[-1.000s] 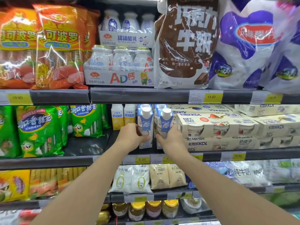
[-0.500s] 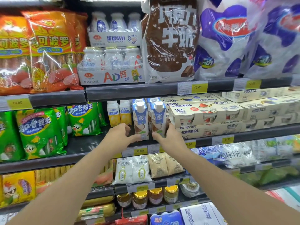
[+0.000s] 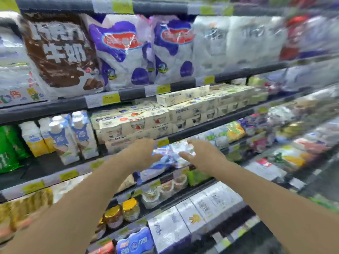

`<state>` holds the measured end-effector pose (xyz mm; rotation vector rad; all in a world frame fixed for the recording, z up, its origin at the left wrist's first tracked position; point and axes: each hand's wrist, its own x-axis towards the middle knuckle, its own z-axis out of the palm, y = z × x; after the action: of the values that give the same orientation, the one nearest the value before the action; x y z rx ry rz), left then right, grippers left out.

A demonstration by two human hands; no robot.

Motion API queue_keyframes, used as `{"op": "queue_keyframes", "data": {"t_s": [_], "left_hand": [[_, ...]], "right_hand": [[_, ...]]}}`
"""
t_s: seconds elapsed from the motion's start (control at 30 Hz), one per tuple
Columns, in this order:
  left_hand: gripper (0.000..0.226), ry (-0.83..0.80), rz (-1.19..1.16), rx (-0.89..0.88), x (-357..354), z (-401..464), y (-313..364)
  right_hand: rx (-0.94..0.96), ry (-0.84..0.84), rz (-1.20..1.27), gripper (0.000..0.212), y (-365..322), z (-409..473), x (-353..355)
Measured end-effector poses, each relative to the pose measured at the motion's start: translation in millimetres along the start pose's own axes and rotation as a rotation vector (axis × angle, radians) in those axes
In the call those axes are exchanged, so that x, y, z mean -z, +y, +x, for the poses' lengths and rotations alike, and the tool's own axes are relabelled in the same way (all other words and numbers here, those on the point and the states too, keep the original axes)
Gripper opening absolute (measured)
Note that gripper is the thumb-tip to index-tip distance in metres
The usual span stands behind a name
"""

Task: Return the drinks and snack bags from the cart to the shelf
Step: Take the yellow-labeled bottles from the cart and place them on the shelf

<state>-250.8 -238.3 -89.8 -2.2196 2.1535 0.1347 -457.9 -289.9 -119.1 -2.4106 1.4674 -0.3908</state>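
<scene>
head view: motion-blurred, tilted; fine print unreadable.
left hand [image 3: 142, 156]: held out in front of the shelf edge, fingers loosely spread and relaxed, holding nothing.
right hand [image 3: 202, 155]: same height, just right of the left, fingers straight and apart, palm facing inward, holding nothing.
drinks: two white-and-blue gable-top cartons with round white caps [image 3: 73, 137] stand upright side by side on the dark grey metal shelf [image 3: 45, 165], well left of both hands, touching neither.
neighbours: white-and-yellow square cartons [image 3: 34, 139] just left of them; stacked cream cardboard yoghurt multipacks [image 3: 135, 123] just right.
upper shelf: glossy brown plastic milk bag [image 3: 60, 52], two white plastic bags with purple blotches [image 3: 145, 52], crinkled film.
lower shelves: glass jars with gold lids [image 3: 122, 214], white rectangular cartons in clear wrap [image 3: 200, 211].
shelf edges: yellow price tags [image 3: 111, 98] on rails.
cart: outside this view.
</scene>
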Motion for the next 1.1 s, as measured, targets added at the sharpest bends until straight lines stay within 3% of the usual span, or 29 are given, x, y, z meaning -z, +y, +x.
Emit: {"op": "queue_keyframes", "data": {"t_s": [0.2, 0.53, 0.7, 0.97, 1.1], "left_hand": [[0.082, -0.043, -0.044, -0.160, -16.4, 64.4, 182.6], [0.066, -0.065, -0.002, -0.586, -28.3, 119.1, 475.8], [0.081, -0.135, 0.001, -0.753, -57.4, 170.9, 585.8], [0.077, -0.217, -0.011, -0.968, -112.1, 280.2, 719.9], [0.083, -0.282, 0.024, -0.991, -147.2, 344.2, 773.8]], "right_hand": [[-0.205, 0.077, -0.168, 0.084, 185.9, -85.9, 68.3], [-0.624, 0.180, -0.193, 0.086, 399.2, -220.6, 146.3], [-0.788, 0.201, -0.128, 0.090, 488.4, -248.1, 153.1], [-0.952, 0.210, -0.088, 0.085, 624.6, -218.0, 152.1], [-1.027, 0.159, -0.042, 0.080, 685.3, -196.1, 144.6]]}}
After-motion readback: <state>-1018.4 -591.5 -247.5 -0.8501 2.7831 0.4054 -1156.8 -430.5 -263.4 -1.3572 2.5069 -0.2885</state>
